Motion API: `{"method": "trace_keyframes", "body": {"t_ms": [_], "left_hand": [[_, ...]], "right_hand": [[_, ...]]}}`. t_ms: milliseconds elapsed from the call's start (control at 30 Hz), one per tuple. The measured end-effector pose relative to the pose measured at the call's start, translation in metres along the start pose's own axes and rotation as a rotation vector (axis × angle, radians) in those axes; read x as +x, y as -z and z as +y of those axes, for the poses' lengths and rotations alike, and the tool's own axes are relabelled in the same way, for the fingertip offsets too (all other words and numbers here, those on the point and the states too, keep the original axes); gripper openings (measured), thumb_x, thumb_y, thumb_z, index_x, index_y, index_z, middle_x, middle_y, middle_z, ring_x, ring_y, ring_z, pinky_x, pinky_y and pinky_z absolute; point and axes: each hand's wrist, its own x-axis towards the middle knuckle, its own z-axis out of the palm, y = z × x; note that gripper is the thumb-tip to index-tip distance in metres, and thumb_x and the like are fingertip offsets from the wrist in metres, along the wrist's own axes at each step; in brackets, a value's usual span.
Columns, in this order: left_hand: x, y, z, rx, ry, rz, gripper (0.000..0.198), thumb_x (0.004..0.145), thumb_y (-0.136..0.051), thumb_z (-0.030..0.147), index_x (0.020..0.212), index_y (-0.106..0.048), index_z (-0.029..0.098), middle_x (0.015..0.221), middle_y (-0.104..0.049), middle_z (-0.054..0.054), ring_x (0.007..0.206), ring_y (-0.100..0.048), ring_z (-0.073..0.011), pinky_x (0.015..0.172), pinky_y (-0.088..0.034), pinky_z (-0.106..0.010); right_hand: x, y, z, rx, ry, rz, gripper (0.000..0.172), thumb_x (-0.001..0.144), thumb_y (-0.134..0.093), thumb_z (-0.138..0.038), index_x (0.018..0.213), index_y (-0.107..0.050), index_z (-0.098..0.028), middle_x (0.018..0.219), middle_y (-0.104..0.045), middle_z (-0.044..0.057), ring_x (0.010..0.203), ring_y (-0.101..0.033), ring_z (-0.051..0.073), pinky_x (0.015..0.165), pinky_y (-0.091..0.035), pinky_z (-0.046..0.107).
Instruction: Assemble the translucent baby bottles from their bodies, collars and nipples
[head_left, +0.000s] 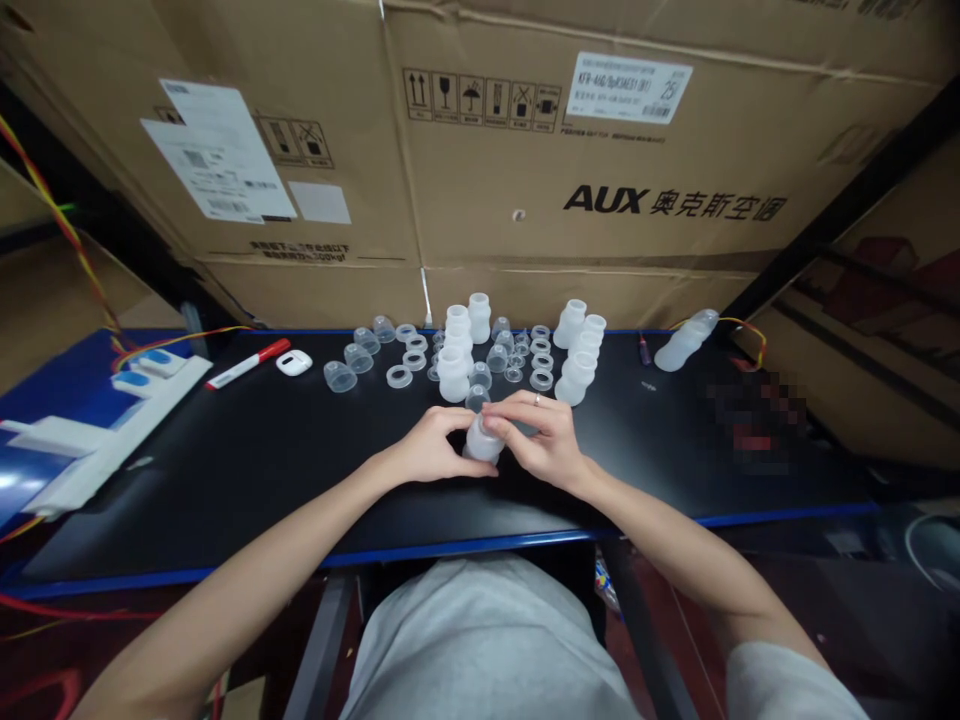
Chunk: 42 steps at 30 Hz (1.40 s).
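Note:
A small frosted white bottle (481, 447) stands near the middle of the dark table, between my two hands. My left hand (433, 446) is wrapped around its body from the left, thumb towards me. My right hand (546, 440), with a ring on one finger, closes its fingertips on the bottle's top; whether a small part sits under them is hidden. Just beyond my fingers lies a clear domed cap (478, 398). Frosted bottles (454, 375) stand in a column behind it, with another column of bottles (576, 376) to the right.
Clear domed caps (340, 376) and translucent rings (400, 377) lie in rows further back. A red-and-white marker (247, 364), a white case (293, 362) and a power strip (127, 430) are leftward. Rightward are a capped bottle (686, 341) and a screwdriver (644, 349). Cardboard (487, 230) walls the back.

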Motion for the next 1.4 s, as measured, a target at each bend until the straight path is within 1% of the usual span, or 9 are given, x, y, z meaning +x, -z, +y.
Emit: {"method": "trace_keyframes", "body": {"t_ms": [333, 567, 633, 767, 867, 1000, 1133, 1267, 1400], "left_hand": [[-0.004, 0.001, 0.005, -0.03, -0.009, -0.03, 0.039, 0.078, -0.099, 0.043, 0.106, -0.086, 0.018, 0.102, -0.086, -0.005, 0.09, -0.08, -0.024, 0.09, -0.062, -0.033], [-0.001, 0.003, 0.003, -0.016, 0.023, -0.008, 0.041, 0.078, -0.099, 0.046, 0.106, -0.086, 0.019, 0.104, -0.087, -0.006, 0.093, -0.081, -0.026, 0.093, -0.063, -0.035], [0.0, 0.003, 0.002, -0.009, 0.028, 0.01, 0.042, 0.078, -0.098, 0.045, 0.107, -0.086, 0.019, 0.104, -0.086, -0.006, 0.093, -0.08, -0.0258, 0.092, -0.062, -0.035], [0.0, 0.001, 0.005, 0.0, 0.043, 0.003, 0.036, 0.08, -0.097, 0.047, 0.094, -0.083, 0.017, 0.091, -0.082, -0.002, 0.082, -0.075, -0.0208, 0.081, -0.058, -0.03], [-0.001, -0.001, 0.007, 0.0, 0.034, 0.005, 0.039, 0.08, -0.096, 0.05, 0.086, -0.078, 0.016, 0.084, -0.078, -0.001, 0.076, -0.069, -0.0182, 0.076, -0.054, -0.028], [-0.001, -0.001, 0.006, 0.001, 0.031, -0.007, 0.043, 0.081, -0.094, 0.054, 0.087, -0.076, 0.016, 0.086, -0.078, -0.002, 0.078, -0.068, -0.0183, 0.079, -0.055, -0.029], [-0.001, 0.0, 0.005, 0.015, 0.009, -0.017, 0.042, 0.082, -0.095, 0.053, 0.087, -0.076, 0.016, 0.085, -0.076, -0.003, 0.078, -0.067, -0.0179, 0.078, -0.054, -0.029], [-0.001, 0.001, 0.006, 0.009, -0.002, -0.02, 0.04, 0.082, -0.095, 0.052, 0.09, -0.077, 0.017, 0.087, -0.077, -0.003, 0.079, -0.069, -0.0185, 0.079, -0.054, -0.029], [-0.001, 0.001, 0.007, 0.006, 0.001, -0.029, 0.039, 0.083, -0.095, 0.05, 0.092, -0.077, 0.018, 0.089, -0.077, -0.002, 0.081, -0.069, -0.018, 0.08, -0.053, -0.028]], "right_hand": [[-0.002, 0.001, -0.001, -0.039, 0.01, 0.025, 0.019, 0.106, -0.072, -0.03, 0.099, -0.088, -0.023, 0.089, -0.086, 0.007, 0.072, -0.08, 0.019, 0.066, -0.065, 0.031], [-0.002, -0.006, 0.001, 0.085, -0.261, 0.101, 0.03, 0.108, -0.07, -0.043, 0.096, -0.087, -0.022, 0.091, -0.086, 0.007, 0.078, -0.082, 0.023, 0.072, -0.069, 0.035], [-0.003, -0.007, 0.0, 0.055, -0.201, 0.198, 0.029, 0.11, -0.067, -0.044, 0.102, -0.087, -0.024, 0.099, -0.087, 0.009, 0.084, -0.083, 0.026, 0.077, -0.072, 0.041], [-0.001, 0.0, 0.001, -0.131, 0.073, 0.317, 0.02, 0.106, -0.073, -0.04, 0.115, -0.086, -0.029, 0.117, -0.083, 0.011, 0.104, -0.082, 0.031, 0.092, -0.072, 0.051], [0.005, 0.01, 0.015, -0.249, -0.018, 0.358, 0.021, 0.105, -0.073, -0.042, 0.115, -0.086, -0.03, 0.115, -0.076, 0.012, 0.1, -0.078, 0.028, 0.085, -0.071, 0.047], [0.009, 0.019, 0.054, -0.272, -0.237, 0.152, 0.029, 0.109, -0.067, -0.046, 0.122, -0.083, -0.026, 0.101, -0.071, 0.008, 0.078, -0.069, 0.02, 0.068, -0.064, 0.036], [0.005, 0.022, 0.085, -0.427, -0.29, -0.13, 0.03, 0.111, -0.063, -0.042, 0.124, -0.082, -0.023, 0.106, -0.073, 0.01, 0.082, -0.069, 0.021, 0.079, -0.062, 0.037], [0.003, 0.019, 0.093, -0.617, -0.349, -0.317, 0.027, 0.109, -0.067, -0.032, 0.133, -0.078, -0.025, 0.117, -0.078, 0.011, 0.096, -0.074, 0.025, 0.082, -0.059, 0.035], [0.005, 0.015, 0.091, -0.663, -0.414, -0.348, 0.042, 0.105, -0.072, -0.027, 0.147, -0.068, -0.023, 0.117, -0.082, 0.01, 0.093, -0.076, 0.025, 0.081, -0.058, 0.035]]}}
